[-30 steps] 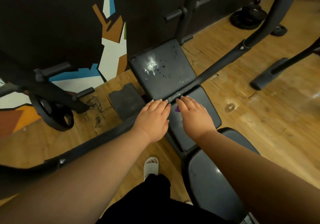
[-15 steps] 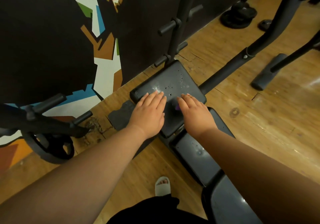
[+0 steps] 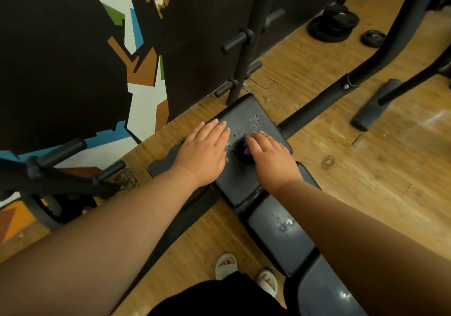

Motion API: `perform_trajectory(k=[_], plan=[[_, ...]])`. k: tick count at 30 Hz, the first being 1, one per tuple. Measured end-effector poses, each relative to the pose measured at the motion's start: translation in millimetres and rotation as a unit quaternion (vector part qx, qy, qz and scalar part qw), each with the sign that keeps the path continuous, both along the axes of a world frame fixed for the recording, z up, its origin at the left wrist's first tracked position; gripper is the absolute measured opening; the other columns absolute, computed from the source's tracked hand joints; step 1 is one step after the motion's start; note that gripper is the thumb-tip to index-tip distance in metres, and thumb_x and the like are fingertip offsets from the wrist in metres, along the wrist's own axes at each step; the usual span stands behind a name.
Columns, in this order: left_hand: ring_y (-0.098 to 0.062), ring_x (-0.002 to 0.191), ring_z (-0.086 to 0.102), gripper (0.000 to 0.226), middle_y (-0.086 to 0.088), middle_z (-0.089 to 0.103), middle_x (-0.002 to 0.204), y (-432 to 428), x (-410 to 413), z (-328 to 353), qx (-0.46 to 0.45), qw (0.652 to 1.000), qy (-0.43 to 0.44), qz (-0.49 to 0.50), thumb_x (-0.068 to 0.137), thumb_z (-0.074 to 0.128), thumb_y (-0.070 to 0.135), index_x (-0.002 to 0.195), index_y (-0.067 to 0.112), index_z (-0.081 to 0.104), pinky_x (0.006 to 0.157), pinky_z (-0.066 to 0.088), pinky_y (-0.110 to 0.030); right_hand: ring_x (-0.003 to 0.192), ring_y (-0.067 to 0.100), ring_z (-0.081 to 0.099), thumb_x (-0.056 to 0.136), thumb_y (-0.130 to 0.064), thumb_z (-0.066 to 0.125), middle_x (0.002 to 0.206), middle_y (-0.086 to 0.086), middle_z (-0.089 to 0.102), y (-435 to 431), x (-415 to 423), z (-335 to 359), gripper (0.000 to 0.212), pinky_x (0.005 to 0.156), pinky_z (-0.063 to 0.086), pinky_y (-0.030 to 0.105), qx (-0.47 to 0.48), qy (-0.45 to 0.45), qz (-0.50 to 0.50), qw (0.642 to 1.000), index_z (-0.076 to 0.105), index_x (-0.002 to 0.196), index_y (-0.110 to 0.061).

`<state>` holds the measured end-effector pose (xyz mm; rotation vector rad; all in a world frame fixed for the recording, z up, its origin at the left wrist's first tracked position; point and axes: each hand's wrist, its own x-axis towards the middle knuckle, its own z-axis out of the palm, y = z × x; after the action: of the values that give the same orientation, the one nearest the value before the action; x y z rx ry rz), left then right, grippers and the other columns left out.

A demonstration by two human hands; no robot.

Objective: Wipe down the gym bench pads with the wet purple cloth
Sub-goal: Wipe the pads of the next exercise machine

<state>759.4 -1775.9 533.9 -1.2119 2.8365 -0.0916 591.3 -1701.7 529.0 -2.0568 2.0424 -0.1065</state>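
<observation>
Mid-frame, the left hand (image 3: 203, 152) and right hand (image 3: 271, 155) lie flat, fingers straight, on the wet black bench pad (image 3: 246, 116); a purple cloth (image 3: 247, 151) peeks beneath the right.

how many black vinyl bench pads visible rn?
3: far black vinyl pad under left hand and right hand; middle pad just nearer; near pad at bottom edge, partly hidden.

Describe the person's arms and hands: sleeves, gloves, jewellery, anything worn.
Both the left hand and right hand are bare: no gloves, and no rings, watch or bracelet show. The left forearm and right forearm are uncovered along all that is in view, with no sleeve edge visible. Fingernails look short and pale.
</observation>
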Motion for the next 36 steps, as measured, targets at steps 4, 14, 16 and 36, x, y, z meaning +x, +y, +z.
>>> perform_trajectory(k=[4, 14, 16, 36], plan=[[-0.02, 0.149, 0.007, 0.057, -0.005, 0.016, 0.161, 10, 4, 4, -0.002, 1.0, 0.0, 0.015, 0.101, 0.032, 0.032, 0.153, 0.013, 0.02, 0.117, -0.007, -0.033, 0.149, 0.024, 0.008, 0.098, -0.008, 0.036, 0.161, 0.007, 0.014, -2, -7, 0, 0.059, 0.117, 0.012, 0.034, -0.008, -0.011, 0.003, 1.0, 0.016, 0.153, -0.014], [-0.019, 0.149, 0.009, 0.056, -0.003, 0.017, 0.161, -18, 8, 6, -0.001, 0.999, 0.017, 0.038, 0.102, 0.031, 0.033, 0.154, 0.014, 0.02, 0.12, 0.0, -0.034, 0.149, 0.023, 0.008, 0.1, -0.008, 0.032, 0.162, 0.006, 0.012, -35, -7, 3, 0.058, 0.118, 0.011, 0.033, -0.03, -0.01, 0.0, 1.0, 0.015, 0.154, -0.015], [-0.018, 0.148, 0.011, 0.055, -0.002, 0.019, 0.16, -31, 10, 5, 0.019, 0.999, 0.02, 0.04, 0.103, 0.029, 0.034, 0.154, 0.015, 0.019, 0.119, 0.003, -0.033, 0.149, 0.023, 0.007, 0.099, -0.007, 0.033, 0.162, 0.006, 0.012, -47, -4, 4, 0.059, 0.118, 0.01, 0.033, -0.031, -0.014, -0.008, 0.999, 0.014, 0.154, -0.014], [-0.022, 0.139, 0.035, 0.063, -0.006, 0.042, 0.149, -86, 15, -24, 0.151, 0.978, 0.138, -0.051, 0.093, 0.034, 0.043, 0.146, 0.008, 0.039, 0.113, 0.032, -0.038, 0.088, 0.036, 0.057, 0.093, -0.012, 0.057, 0.1, 0.019, 0.06, -105, -24, -40, 0.027, 0.08, 0.049, 0.037, -0.318, -0.13, -0.107, 0.933, 0.065, 0.116, 0.0]])
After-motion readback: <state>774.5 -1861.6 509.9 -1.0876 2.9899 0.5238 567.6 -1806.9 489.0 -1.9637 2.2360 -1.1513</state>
